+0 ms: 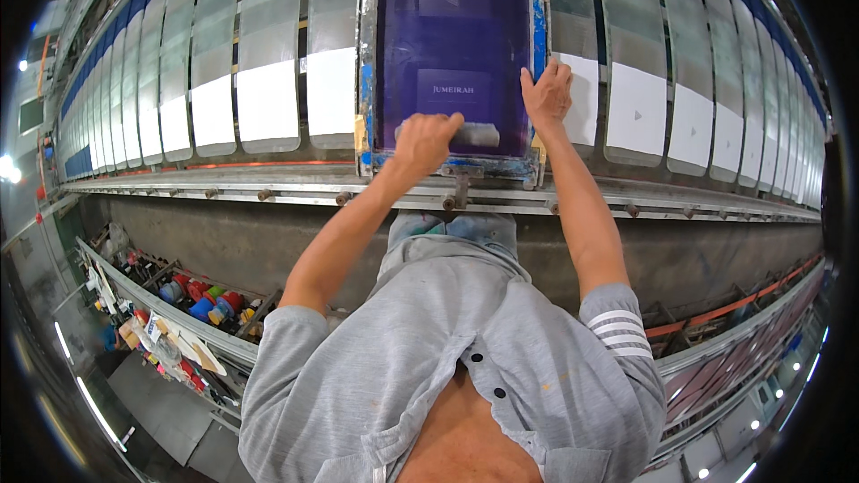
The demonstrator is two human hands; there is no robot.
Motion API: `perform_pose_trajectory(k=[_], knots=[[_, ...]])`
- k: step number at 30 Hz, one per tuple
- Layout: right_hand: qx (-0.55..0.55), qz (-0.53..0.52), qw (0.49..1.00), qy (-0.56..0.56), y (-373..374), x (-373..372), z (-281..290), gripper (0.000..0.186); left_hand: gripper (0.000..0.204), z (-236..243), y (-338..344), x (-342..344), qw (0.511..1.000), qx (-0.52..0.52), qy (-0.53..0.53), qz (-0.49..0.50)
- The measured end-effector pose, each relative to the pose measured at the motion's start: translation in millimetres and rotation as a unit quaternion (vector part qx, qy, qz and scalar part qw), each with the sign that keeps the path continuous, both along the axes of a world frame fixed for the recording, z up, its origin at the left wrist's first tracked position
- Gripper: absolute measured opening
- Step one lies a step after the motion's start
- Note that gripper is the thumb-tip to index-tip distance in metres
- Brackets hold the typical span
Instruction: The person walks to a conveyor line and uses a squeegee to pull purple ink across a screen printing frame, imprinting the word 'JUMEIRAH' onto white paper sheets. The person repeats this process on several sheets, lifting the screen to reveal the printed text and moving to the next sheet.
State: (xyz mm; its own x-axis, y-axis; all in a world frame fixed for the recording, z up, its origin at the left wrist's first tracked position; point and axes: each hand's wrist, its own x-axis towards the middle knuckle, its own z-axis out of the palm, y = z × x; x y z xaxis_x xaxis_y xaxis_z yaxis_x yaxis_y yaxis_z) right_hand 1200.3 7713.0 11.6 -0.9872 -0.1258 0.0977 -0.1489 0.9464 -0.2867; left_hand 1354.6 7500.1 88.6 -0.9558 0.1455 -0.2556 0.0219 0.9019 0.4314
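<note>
A printing screen (pixel 452 36) with purple mesh and pale lettering sits in a metal frame (pixel 539 13) marked with blue paint and yellow tape, at the top centre. My left hand (pixel 422 141) is closed on a grey squeegee (pixel 479 134) lying across the near end of the mesh. My right hand (pixel 548 94) grips the right rail of the frame, thumb toward the mesh and fingers bent over the outer side. My forearms reach up from my body at the lower middle.
Long printing pallets (pixel 635 80) with white pieces (pixel 265 103) line both sides of the screen. A metal rail (pixel 403 199) with bolts runs along the near edge. Behind me stand a rack (pixel 161 344) with coloured tubs (pixel 201 304) at left and another long rail (pixel 734 304) at right.
</note>
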Motion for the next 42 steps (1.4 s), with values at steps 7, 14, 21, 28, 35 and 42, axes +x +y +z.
perform_pose_trajectory(k=[7,14,21,28,35,42], knots=[[-0.001,-0.007,1.000,0.020,0.6,5.5,-7.0,0.056,0.025,-2.1,34.9,79.6,0.976,-0.028,0.216,-0.013],[-0.007,-0.008,1.000,0.015,-0.5,4.7,-5.4,0.052,0.030,17.9,-33.9,10.1,0.993,0.008,0.004,0.119],[-0.016,-0.001,1.000,0.025,1.1,8.4,-6.5,0.050,0.043,-21.3,-4.2,-78.0,0.955,0.015,-0.294,0.033],[-0.021,-0.001,1.000,0.020,4.2,4.2,-1.3,0.051,0.043,22.0,-3.1,-92.4,0.939,-0.019,-0.342,-0.024],[-0.026,-0.015,1.000,0.002,0.7,6.6,-2.9,0.051,0.022,-6.8,37.5,72.6,0.968,0.037,0.243,0.050],[-0.025,-0.007,1.000,0.015,1.7,8.8,-2.5,0.052,0.028,8.8,-46.4,-15.3,0.981,-0.019,-0.105,0.165]])
